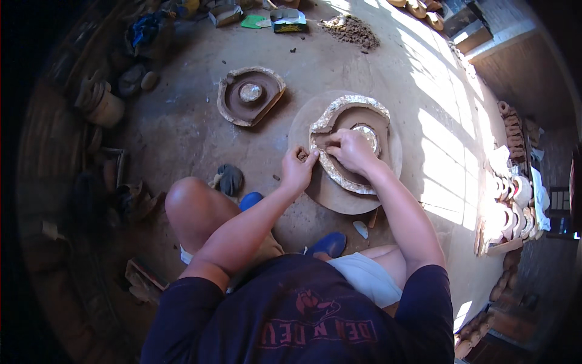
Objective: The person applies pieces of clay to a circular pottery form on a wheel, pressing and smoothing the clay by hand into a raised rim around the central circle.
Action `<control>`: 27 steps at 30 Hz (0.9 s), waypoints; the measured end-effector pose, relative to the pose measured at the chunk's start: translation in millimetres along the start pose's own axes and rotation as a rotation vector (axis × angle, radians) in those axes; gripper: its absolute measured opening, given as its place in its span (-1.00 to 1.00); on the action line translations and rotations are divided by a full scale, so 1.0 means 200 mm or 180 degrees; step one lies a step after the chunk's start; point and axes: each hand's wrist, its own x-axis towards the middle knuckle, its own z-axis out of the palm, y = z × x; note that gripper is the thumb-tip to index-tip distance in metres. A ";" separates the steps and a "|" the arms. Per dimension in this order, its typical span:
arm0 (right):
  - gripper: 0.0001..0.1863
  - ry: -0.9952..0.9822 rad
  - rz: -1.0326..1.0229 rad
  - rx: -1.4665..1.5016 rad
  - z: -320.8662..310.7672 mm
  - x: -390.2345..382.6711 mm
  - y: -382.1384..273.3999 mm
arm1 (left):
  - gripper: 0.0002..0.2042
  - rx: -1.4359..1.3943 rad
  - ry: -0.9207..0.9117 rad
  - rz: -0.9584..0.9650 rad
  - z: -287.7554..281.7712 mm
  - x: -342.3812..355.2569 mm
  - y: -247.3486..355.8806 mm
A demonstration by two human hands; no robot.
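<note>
- Nearest in, the person squats on the dusty earthen floor (182, 133), with blue rubber sandals (327, 244) showing between the knees and a small pale shard (360, 229) just beyond the right sandal.
- Both forearms reach forward to the round flat wooden board (339, 194) lying on the floor ahead and slightly right.
- On that board lies the brown D-shaped clay mould with a pale crusted rim (348, 142), flat on its back and open side up.
- The left hand (298, 167) is at the mould's left edge, fingers curled tight and pinching a small lump of brown clay (301, 155) against the rim.
- The right hand (351, 150) lies on the mould itself, fingers bent and pressing down into the clay of its inner wall; whether it grips anything I cannot tell.
- The hands are close together, almost touching, the right one covering the mould's middle.
- Just beyond the right hand, a pale round disc (367, 136) sits in the mould's hollow.
- The mould's long axis runs from near right to far left, its curved side towards the far right and its straighter side facing left.
- Left of the board, near the left knee, lies a dark crumpled rag (230, 179).
- Farther out and to the left, a second brown D-shaped clay mould (248, 97) lies apart on the floor with its own pale disc at the centre.
- At the far edge there's a heap of loose brown earth (350, 29), and along the right wall are rows of pale clay pieces (512, 200) in sunlight.
</note>
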 end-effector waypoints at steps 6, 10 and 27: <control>-0.68 -0.0297 0.0185 -0.0046 0.02 0.22 0.00 | -0.64 -0.0438 -0.0125 -0.0278 0.03 0.13 -0.05; -0.70 -0.0096 0.0069 -0.0178 0.03 0.20 0.04 | -0.67 -0.0795 -0.0108 -0.0195 0.04 0.21 -0.13; -0.72 0.0427 0.1530 0.0999 0.19 0.13 0.07 | -0.71 -0.0625 -0.0141 -0.0019 0.04 0.28 -0.07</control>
